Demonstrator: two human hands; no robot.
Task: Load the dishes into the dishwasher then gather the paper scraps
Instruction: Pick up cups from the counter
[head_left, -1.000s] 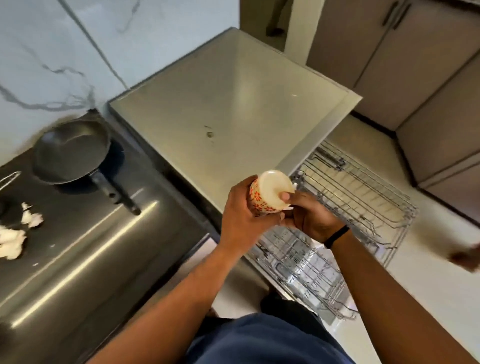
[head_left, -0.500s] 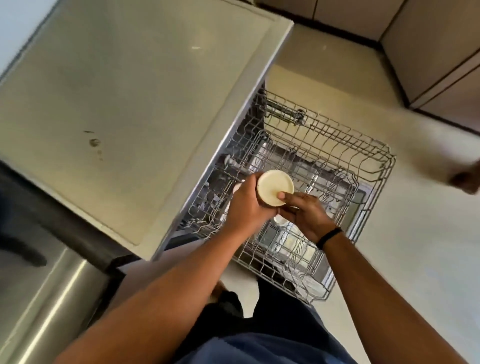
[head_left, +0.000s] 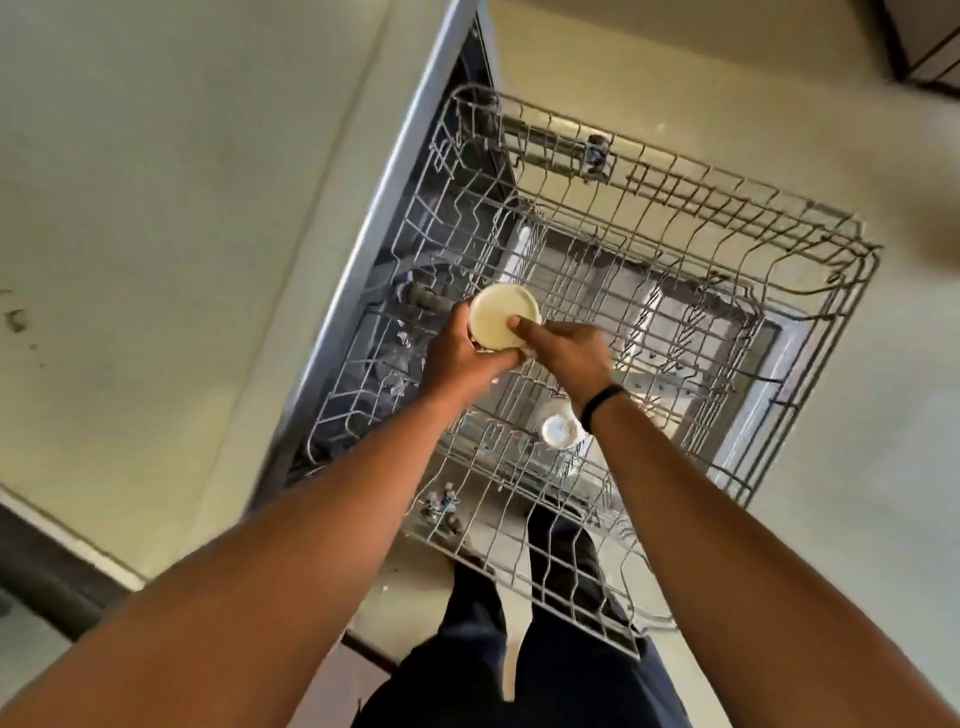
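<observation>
I look straight down into the pulled-out wire dishwasher rack. An upside-down cup with a cream base is held over the rack's left part. My left hand grips its side. My right hand holds the cup from the right, with a finger laid across its base. A second white cup sits upside down in the rack, just below my right wrist. No paper scraps are in view.
The pale countertop fills the left side, its edge running along the rack's left. Light floor lies to the right of the rack. My dark trousers show below the rack's near edge.
The view has swung from the stove and counter down over the rack. Both hands have carried the cup down and out over the rack's left part, keeping the same hold.
</observation>
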